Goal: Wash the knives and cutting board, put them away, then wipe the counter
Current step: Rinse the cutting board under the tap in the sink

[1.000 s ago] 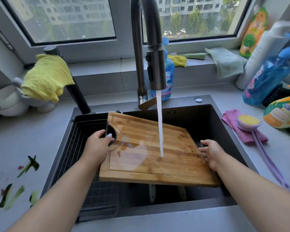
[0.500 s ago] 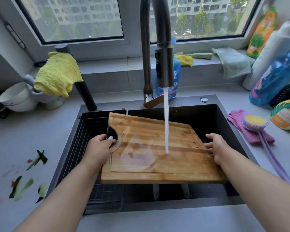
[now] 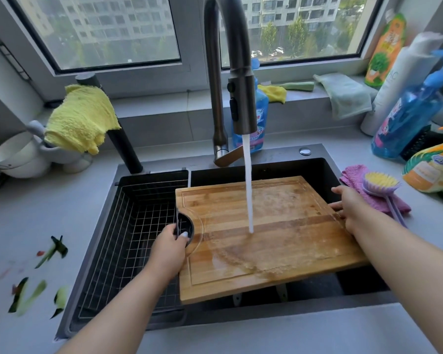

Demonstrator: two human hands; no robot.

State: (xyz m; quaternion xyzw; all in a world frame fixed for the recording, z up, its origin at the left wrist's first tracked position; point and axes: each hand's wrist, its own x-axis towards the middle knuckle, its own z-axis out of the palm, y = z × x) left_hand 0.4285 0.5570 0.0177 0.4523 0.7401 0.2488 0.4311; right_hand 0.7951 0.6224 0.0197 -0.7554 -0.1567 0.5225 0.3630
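1. I see the cutting board held flat over the dark sink, its wet top face up, lying over the sink's right part and overhanging the near rim.
2. The left hand grips the board's left edge at the dark semicircular handle cutout, thumb curled into the opening.
3. The right hand holds the board's right edge; the thumb lies on the top face, and I cannot tell how the other fingers sit beneath.
4. The faucet is running; the water stream lands near the middle of the board and spreads toward its near edge.
5. Two pale handle-like ends show under the board's near edge, inside the sink; I cannot tell whether they are the knives.
6. A wire drain basket fills the sink's left part, just beside the board.
7. On the counter at near left lie green vegetable scraps.
8. Right of the sink, a purple-handled brush rests on a pink cloth, near the right hand.
9. A yellow cloth hangs at far left; a blue bottle stands behind the faucet.
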